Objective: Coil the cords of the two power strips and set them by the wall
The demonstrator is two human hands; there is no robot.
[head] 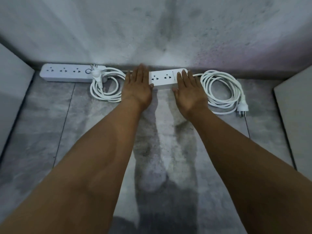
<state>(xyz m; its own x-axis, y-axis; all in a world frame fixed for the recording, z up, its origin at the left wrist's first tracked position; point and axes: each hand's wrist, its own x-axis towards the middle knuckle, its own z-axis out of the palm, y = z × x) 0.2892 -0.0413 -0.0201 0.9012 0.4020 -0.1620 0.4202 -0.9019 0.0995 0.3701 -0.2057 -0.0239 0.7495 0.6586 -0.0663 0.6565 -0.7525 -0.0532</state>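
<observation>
On the floor (50,132), along the foot of the wall (152,31), the left power strip (65,74) lies at the left end. The left coiled cord (108,86) sits just right of it. The right power strip (164,77) lies mid-wall, the left hand (136,86) and the right hand (189,92) flat on its ends. The right coiled cord (222,92) lies farther right.

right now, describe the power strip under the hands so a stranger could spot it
Follow the grey wall's foot to its middle. The white power strip lies under the left hand and right hand. Unlike the bluish strip further left, its plug lies apart on the floor.
</observation>
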